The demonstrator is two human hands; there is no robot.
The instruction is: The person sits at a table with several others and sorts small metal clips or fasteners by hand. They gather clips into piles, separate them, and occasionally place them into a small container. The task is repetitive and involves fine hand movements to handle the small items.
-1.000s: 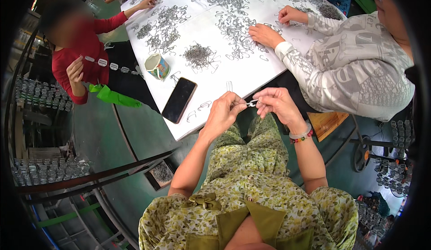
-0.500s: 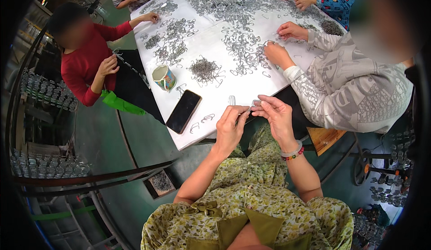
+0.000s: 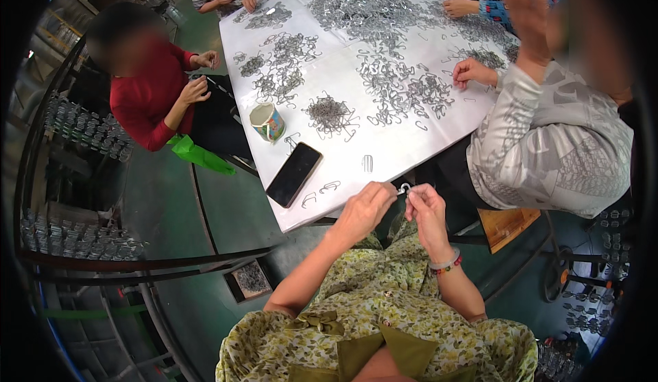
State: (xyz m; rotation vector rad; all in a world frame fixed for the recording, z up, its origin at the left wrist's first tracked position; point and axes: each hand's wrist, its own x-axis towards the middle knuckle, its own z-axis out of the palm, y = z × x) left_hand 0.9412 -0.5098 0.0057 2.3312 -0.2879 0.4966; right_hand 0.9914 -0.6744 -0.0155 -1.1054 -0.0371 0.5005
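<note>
A small bent metal hook [image 3: 406, 186] shows between my two hands, just past the near edge of the table. My left hand [image 3: 369, 210] is closed, its fingertips pinching the hook's left end. My right hand [image 3: 428, 219] pinches the same hook from the other side, partly hiding it. On the white table [image 3: 312, 156], a short row of metal pieces [image 3: 367, 164] lies ahead of my left hand. Two thin bent wire pieces, one loose wire clip [image 3: 330, 186] and another wire clip [image 3: 309, 199], rest near the corner.
A black phone [image 3: 294, 174] and a patterned cup [image 3: 267, 122] stand along the left edge. Beyond them lie a pile of dark wire pieces [image 3: 330, 116] and a large heap of metal hooks [image 3: 360, 8]. Co-workers sit around; a grey sleeve [image 3: 514, 108] is close on my right.
My hands have shifted slightly, and the hook between them shows more clearly. The co-worker at right has raised one hand; the one in red has drawn an arm back from the table.
</note>
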